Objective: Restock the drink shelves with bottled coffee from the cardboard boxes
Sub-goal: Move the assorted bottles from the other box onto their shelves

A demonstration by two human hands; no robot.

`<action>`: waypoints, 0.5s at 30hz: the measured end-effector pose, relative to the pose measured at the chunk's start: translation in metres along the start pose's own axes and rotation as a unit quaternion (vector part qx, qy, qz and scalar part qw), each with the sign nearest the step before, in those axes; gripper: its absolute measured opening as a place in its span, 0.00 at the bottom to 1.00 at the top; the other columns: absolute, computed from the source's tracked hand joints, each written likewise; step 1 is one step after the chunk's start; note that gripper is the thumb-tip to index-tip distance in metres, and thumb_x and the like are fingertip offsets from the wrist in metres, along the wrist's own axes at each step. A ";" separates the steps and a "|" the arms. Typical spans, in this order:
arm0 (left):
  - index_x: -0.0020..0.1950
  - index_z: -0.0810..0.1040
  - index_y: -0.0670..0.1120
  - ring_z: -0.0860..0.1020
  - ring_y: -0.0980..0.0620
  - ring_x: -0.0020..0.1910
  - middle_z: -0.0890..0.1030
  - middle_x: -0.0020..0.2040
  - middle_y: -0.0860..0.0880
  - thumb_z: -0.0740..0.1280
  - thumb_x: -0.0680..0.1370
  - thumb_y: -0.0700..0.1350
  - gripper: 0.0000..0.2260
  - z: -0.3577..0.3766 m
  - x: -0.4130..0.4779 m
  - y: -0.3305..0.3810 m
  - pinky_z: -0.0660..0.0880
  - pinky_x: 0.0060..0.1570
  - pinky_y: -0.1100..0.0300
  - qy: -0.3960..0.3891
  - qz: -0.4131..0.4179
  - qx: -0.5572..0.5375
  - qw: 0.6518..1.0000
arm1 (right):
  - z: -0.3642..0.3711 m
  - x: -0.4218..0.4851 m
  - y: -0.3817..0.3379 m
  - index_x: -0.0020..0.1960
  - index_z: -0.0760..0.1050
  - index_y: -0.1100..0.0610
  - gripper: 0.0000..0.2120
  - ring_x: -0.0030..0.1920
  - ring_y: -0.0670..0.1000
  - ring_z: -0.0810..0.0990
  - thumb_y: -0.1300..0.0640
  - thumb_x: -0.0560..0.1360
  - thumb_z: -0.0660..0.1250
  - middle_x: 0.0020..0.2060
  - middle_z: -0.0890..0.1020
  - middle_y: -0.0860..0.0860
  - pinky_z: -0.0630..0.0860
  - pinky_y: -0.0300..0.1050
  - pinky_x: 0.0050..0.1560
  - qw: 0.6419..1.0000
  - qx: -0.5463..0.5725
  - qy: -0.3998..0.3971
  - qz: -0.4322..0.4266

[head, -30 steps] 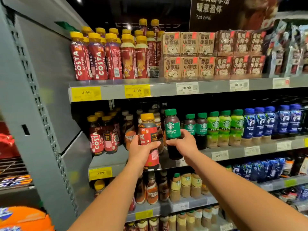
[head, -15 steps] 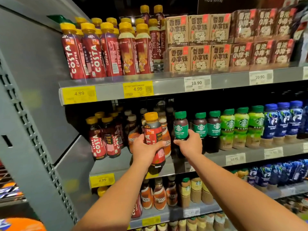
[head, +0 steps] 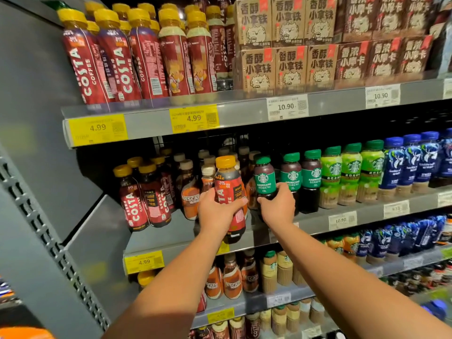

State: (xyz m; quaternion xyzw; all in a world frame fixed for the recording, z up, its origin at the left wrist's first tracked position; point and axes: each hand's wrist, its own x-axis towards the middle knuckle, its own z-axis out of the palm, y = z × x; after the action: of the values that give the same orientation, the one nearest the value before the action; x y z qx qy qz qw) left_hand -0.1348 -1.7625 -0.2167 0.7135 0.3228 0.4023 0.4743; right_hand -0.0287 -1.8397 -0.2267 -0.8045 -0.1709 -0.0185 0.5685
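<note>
Yellow-capped and red-labelled, the Costa Coffee bottle [head: 230,192] sits wrapped in our left hand [head: 217,212], held upright over the front edge of the middle shelf [head: 171,231], while our right hand [head: 277,207] is closed around the lower half of a green-capped Starbucks Americano bottle [head: 264,178] just beside it. To the left stand two more Costa bottles [head: 144,196] and a Nescafé bottle [head: 190,192]; to the right, a row of Starbucks bottles [head: 325,177]. Above, the top shelf [head: 244,111] carries yellow 4.99 price tags [head: 194,118].
</note>
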 end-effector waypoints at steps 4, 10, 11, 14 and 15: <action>0.45 0.73 0.58 0.78 0.51 0.51 0.78 0.53 0.48 0.80 0.64 0.48 0.18 0.001 -0.002 0.000 0.74 0.52 0.56 0.011 0.008 0.004 1.000 | 0.003 -0.002 0.007 0.65 0.71 0.59 0.22 0.60 0.57 0.74 0.62 0.73 0.71 0.59 0.72 0.58 0.70 0.46 0.60 1.000 -0.006 0.028 -0.013; 0.41 0.73 0.59 0.78 0.50 0.50 0.79 0.51 0.47 0.81 0.62 0.48 0.18 -0.002 -0.007 0.000 0.76 0.55 0.52 0.052 -0.003 0.004 0.999 | -0.004 -0.002 0.011 0.60 0.69 0.61 0.23 0.57 0.58 0.75 0.64 0.68 0.73 0.57 0.74 0.58 0.74 0.51 0.57 0.993 0.073 0.079 0.045; 0.41 0.73 0.57 0.78 0.50 0.49 0.79 0.51 0.48 0.80 0.62 0.47 0.18 -0.004 -0.009 0.001 0.75 0.54 0.54 0.058 -0.004 0.001 0.998 | -0.006 -0.005 0.010 0.57 0.69 0.59 0.20 0.54 0.57 0.75 0.64 0.68 0.72 0.54 0.74 0.58 0.75 0.51 0.54 0.992 0.084 0.084 0.035; 0.46 0.75 0.50 0.74 0.52 0.47 0.73 0.48 0.50 0.79 0.65 0.46 0.17 -0.013 -0.016 0.007 0.70 0.49 0.59 0.086 -0.002 0.007 0.996 | -0.008 -0.022 0.002 0.50 0.69 0.54 0.13 0.43 0.48 0.73 0.62 0.69 0.69 0.45 0.73 0.50 0.70 0.40 0.43 0.993 0.071 -0.004 -0.089; 0.48 0.76 0.48 0.73 0.52 0.47 0.73 0.49 0.49 0.79 0.65 0.47 0.17 -0.017 -0.019 0.008 0.69 0.48 0.60 0.098 -0.001 0.010 0.995 | -0.007 -0.030 -0.002 0.49 0.70 0.53 0.11 0.41 0.45 0.72 0.60 0.70 0.69 0.43 0.73 0.47 0.68 0.36 0.41 0.986 0.062 -0.056 -0.146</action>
State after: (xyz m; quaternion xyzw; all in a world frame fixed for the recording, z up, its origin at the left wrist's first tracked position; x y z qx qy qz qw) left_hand -0.1581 -1.7741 -0.2106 0.6753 0.3719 0.4665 0.4337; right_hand -0.0559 -1.8536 -0.2289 -0.7340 -0.3194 -0.0455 0.5976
